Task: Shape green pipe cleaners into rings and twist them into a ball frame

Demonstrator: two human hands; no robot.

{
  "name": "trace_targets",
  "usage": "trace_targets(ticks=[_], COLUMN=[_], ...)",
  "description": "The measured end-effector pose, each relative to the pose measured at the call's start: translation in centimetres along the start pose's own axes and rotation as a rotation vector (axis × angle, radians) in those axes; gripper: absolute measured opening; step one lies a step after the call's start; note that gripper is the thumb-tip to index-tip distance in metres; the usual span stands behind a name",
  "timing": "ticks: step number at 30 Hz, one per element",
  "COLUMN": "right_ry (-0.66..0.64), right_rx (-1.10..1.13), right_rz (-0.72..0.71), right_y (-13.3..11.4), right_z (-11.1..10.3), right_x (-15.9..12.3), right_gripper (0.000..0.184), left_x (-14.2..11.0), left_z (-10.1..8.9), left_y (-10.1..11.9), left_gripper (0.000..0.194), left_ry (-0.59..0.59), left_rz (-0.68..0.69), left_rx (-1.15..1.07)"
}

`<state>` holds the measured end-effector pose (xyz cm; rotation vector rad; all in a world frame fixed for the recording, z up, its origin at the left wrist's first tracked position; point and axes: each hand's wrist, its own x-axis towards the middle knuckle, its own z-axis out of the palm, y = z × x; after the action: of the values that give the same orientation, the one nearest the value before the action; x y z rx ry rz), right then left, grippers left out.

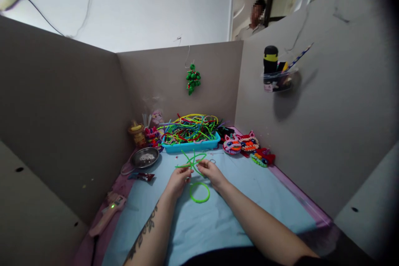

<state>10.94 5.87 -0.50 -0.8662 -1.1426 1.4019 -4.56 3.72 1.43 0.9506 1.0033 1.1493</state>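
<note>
At 6 o'clock of the hands, near: green ring (pixel 200 202), flat on blue cloth (pixel 212 224) | clamped in fingertips of left hand (pixel 179 179) and right hand (pixel 212 171): crossed green stems (pixel 192 163), exact strands hard to tell | at 2 o'clock: fuzzy coloured figures (pixel 249 142) | at 12: blue tray (pixel 191 146) heaped with coloured stems (pixel 191 131) | farthest, 12: green cluster (pixel 192 78)
</note>
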Motion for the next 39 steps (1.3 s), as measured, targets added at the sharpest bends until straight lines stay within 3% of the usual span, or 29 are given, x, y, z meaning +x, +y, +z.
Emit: trace_targets(ticks=[2, 5, 12, 23, 32, 36, 39], right_ry=[-0.08, -0.079, 0.165, 0.304, 0.316, 0.218, 0.117], right_rx=[-0.025, -0.038, -0.034, 0.175, 0.17, 0.05, 0.03], right_rz=[0.007, -0.003, 0.059, 0.185, 0.2, 0.149, 0.192], right_y=[-0.1, -0.2, 0.7, 1.6, 0.9, 0.2, -0.2], right_z=[0.4, 0.8, 0.1, 0.6, 0.7, 0.4, 0.0], right_x=[-0.3, -0.5, 0.3, 0.7, 0.9, 0.5, 0.2], right_gripper=[0.027, 0.024, 0.028, 0.027, 0.025, 0.025, 0.028], left_x=[-0.1, 0.0, 0.3, 0.3, 0.4, 0.1, 0.1], left_z=[0.1, 0.3, 0.0, 0.3, 0.2, 0.1, 0.0], left_y=[-0.2, -0.6, -1.1, -1.2, -1.3, -0.9, -0.6], left_gripper=[0.033, 0.033, 0.033, 0.017, 0.017, 0.019, 0.02], left_ry=[-0.023, -0.059, -0.069, -0.031, -0.021, -0.036, 0.019], left_rz=[0.011, 0.021, 0.065, 0.16, 0.143, 0.116, 0.164], left_rx=[0.004, 0.07, 0.275, 0.434, 0.393, 0.384, 0.398])
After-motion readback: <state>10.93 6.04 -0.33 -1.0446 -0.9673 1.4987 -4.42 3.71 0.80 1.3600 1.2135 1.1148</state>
